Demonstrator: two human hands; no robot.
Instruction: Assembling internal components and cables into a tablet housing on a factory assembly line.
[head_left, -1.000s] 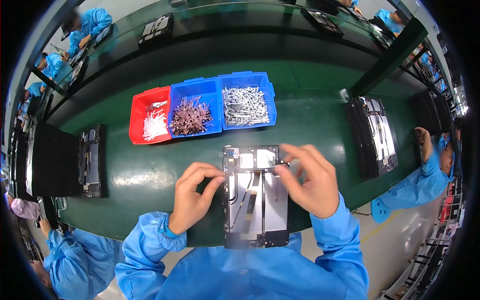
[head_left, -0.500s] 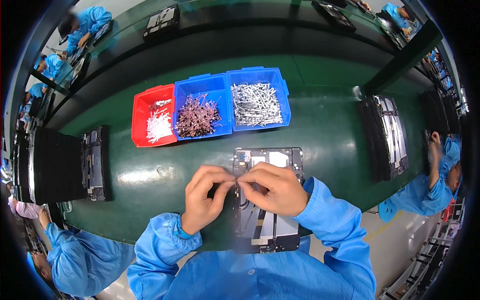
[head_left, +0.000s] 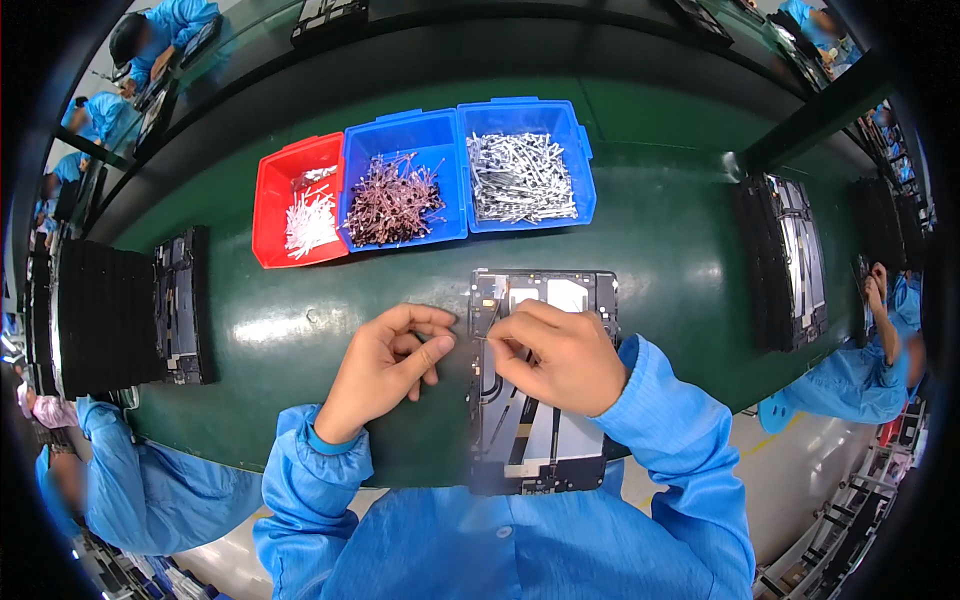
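A flat, opened tablet body (head_left: 545, 445) with black edges and silvery inner panels lies upright on the green bench in front of me. Over its upper middle, my right hand (head_left: 560, 360) pinches thumb and forefinger on a thin small piece; its kind is too fine to make out. Part of the tablet is hidden under that hand. Just left of the tablet, my left hand (head_left: 385, 365) hovers with loosely curled fingers, thumb and forefinger apart, and nothing visible in it.
Beyond the tablet stand a red bin (head_left: 262, 215) of white strips, a blue bin (head_left: 400, 135) of brownish thin-stemmed parts and another blue bin (head_left: 515, 118) of white-grey pieces. Dark tablet stacks stand left (head_left: 110, 315) and right (head_left: 795, 260). Co-workers in blue sit around.
My hands, which met fingertip to fingertip, have parted. The left has drawn back leftward and loosened; the right stays pinched over the tablet. The view has shifted slightly.
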